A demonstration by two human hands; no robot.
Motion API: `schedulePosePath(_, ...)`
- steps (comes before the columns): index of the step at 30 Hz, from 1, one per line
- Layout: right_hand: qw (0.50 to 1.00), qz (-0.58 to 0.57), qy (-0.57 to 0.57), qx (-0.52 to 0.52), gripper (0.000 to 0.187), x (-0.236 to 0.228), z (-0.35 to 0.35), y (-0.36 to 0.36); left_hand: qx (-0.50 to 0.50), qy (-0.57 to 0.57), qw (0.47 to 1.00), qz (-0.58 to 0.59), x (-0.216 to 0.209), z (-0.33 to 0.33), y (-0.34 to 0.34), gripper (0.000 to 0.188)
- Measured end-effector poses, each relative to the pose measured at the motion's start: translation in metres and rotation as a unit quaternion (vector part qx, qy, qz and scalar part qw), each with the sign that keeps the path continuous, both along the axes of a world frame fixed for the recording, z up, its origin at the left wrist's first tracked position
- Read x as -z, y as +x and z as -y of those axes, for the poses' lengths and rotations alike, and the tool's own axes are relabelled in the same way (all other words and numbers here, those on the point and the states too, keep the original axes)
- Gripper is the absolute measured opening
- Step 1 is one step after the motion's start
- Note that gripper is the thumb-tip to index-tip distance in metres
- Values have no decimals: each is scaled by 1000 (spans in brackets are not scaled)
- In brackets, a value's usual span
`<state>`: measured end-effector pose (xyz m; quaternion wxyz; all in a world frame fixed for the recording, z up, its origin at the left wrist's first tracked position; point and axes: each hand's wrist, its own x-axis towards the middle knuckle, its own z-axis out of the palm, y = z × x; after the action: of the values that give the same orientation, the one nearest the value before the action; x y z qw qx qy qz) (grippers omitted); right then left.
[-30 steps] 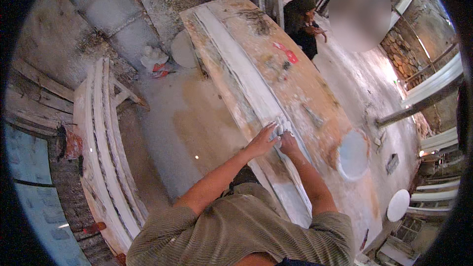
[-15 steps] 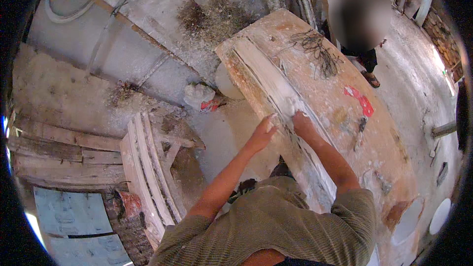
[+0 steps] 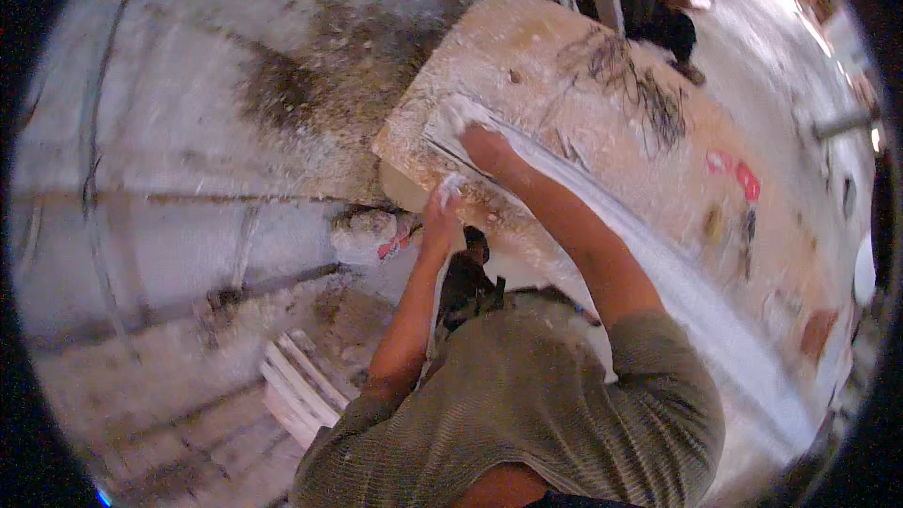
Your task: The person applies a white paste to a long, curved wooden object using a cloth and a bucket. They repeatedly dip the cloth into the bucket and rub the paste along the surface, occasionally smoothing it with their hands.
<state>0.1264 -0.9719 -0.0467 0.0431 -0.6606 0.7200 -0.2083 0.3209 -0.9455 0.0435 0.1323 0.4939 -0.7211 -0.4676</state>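
Observation:
A long, narrow strip coated in white paste (image 3: 649, 254) runs along the tan work table (image 3: 536, 56). My right hand (image 3: 484, 146) is down on the strip's far end, its fingers curled and partly lost in a white wad or paste; what they hold I cannot make out. At the table's left edge, beside that same end, is my left hand (image 3: 442, 204). White material smears its fingers, and blur hides whether they grip anything.
Dark tangled strands (image 3: 640, 85), a red-and-white scrap (image 3: 746, 181) and a dark thin tool (image 3: 750, 240) lie on the table. A person (image 3: 663, 23) stands past its far right. A white bag (image 3: 365, 233) and white slats (image 3: 303, 386) are to the left.
I have shifted toward the strip's far end, and the view has turned. Both hands moved from the strip's middle to that end, the right one reaching farther ahead. More white now covers the strip.

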Motion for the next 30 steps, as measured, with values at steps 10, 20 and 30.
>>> schedulePosePath(10, 998, -7, 46, 35, 11, 10, 41, 19, 96, 76, 991, -51, -2, 174, 6, 50)
schedulePosePath(20, 911, 83, 241, 325, 23, 0, -271, 42, 199, 57, 967, -150, 18, 208, -23, 39)
schedulePosePath(30, 692, 143, -232, 669, 35, 14, -113, 63, 330, 16, 934, -136, 5, 278, -93, 36)
